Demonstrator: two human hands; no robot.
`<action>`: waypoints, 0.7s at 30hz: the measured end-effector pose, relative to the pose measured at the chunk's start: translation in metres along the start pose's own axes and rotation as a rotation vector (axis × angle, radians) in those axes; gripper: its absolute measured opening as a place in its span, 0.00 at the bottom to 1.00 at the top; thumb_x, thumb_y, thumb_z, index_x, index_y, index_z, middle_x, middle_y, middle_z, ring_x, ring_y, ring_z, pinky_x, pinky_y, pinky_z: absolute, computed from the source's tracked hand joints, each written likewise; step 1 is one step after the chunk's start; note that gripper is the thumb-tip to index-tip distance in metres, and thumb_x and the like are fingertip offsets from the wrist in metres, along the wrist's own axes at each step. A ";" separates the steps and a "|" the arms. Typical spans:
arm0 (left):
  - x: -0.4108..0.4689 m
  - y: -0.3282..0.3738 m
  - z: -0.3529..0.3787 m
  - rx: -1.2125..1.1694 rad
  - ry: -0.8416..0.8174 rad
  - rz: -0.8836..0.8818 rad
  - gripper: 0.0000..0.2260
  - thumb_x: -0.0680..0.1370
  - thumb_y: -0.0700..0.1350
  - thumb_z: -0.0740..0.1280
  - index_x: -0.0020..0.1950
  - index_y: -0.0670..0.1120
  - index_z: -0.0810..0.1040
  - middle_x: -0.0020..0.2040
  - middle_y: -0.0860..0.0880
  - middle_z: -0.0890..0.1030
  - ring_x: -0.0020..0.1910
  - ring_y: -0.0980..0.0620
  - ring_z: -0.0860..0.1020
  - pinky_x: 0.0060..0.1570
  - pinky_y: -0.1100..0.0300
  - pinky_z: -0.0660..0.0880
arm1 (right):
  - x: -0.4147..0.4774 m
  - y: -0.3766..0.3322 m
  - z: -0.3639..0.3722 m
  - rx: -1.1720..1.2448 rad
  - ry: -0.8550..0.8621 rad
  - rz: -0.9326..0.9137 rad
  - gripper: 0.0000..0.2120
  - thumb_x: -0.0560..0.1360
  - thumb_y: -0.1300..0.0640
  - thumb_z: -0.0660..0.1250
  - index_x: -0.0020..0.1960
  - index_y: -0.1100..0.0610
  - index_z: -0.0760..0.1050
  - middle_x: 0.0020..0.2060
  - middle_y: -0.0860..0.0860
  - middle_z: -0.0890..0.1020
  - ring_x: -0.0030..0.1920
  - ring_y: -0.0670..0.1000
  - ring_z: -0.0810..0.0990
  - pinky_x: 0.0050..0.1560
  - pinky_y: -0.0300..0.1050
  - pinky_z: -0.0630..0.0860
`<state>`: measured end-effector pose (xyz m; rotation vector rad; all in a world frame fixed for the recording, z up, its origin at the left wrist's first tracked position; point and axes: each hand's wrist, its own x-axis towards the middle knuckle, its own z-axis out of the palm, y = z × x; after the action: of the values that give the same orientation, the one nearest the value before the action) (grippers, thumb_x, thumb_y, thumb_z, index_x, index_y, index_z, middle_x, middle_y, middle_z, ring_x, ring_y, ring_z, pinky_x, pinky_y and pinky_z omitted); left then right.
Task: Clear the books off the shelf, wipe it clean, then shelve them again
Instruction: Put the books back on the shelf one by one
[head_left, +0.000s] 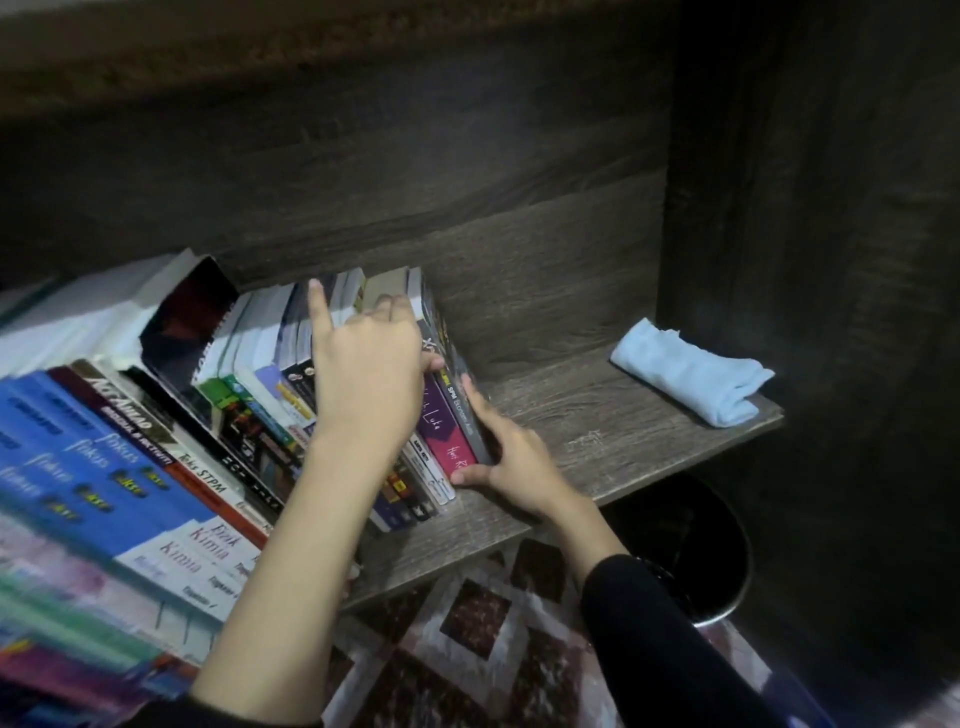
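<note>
Black-sleeved right hand (504, 457) clasps the end of upright colourful paperback books (440, 431), spines outward; left hand (363, 374) grips their tops.

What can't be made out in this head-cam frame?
- Head view: titles on the blue books at lower left, motion-blurred and cut by the left edge.
- Spines of the middle books: covered by the left hand and forearm.
- Whether the right hand grips the grey end book or only presses it: fingers lie flat on its cover, thumb at the spine.
- Inside of the black bin: dark, partly under the shelf.
</note>
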<state>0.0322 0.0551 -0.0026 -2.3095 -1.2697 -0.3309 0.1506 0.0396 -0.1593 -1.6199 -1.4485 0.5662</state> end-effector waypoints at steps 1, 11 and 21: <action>0.001 -0.001 -0.001 0.001 0.004 0.002 0.25 0.77 0.58 0.63 0.64 0.41 0.71 0.58 0.43 0.79 0.55 0.43 0.78 0.73 0.44 0.43 | 0.000 0.001 -0.001 0.014 0.001 0.000 0.52 0.66 0.51 0.77 0.69 0.28 0.40 0.75 0.47 0.61 0.72 0.52 0.66 0.71 0.54 0.65; 0.001 0.001 -0.003 -0.087 0.067 -0.058 0.22 0.76 0.59 0.64 0.63 0.46 0.75 0.51 0.43 0.82 0.54 0.43 0.79 0.72 0.50 0.45 | 0.000 0.006 -0.015 0.090 -0.020 0.024 0.51 0.67 0.61 0.77 0.76 0.44 0.46 0.73 0.50 0.66 0.68 0.44 0.66 0.53 0.16 0.58; 0.003 -0.003 0.006 -0.014 0.069 -0.020 0.21 0.78 0.56 0.63 0.70 0.54 0.68 0.61 0.49 0.78 0.57 0.44 0.77 0.71 0.44 0.49 | 0.008 0.016 -0.018 0.308 -0.123 0.096 0.47 0.65 0.74 0.73 0.69 0.37 0.58 0.73 0.47 0.65 0.73 0.46 0.62 0.73 0.42 0.60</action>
<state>0.0310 0.0622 -0.0056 -2.2780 -1.2615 -0.4241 0.1755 0.0425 -0.1613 -1.4343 -1.3015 0.9107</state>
